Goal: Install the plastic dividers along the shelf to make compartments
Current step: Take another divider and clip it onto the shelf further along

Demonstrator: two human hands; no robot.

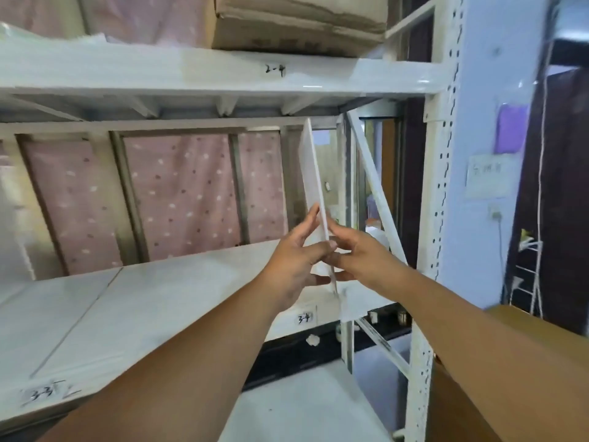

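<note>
A thin white plastic divider [314, 173] stands nearly upright on the white shelf [153, 301], close to the shelf's right end, its top near the underside of the shelf above. My left hand [294, 266] grips its lower front edge from the left, fingers pressed to its face. My right hand [357, 253] holds the same edge from the right side. The divider's bottom corner sits at the shelf's front lip beside the label "3-4" [304, 318].
The upper shelf [223, 71] carries a cardboard box [296, 23]. A perforated white upright post [446, 154] and diagonal brace [376, 193] close the rack's right end. A brown cardboard box [516, 371] sits at lower right. Pink dotted curtain hangs behind.
</note>
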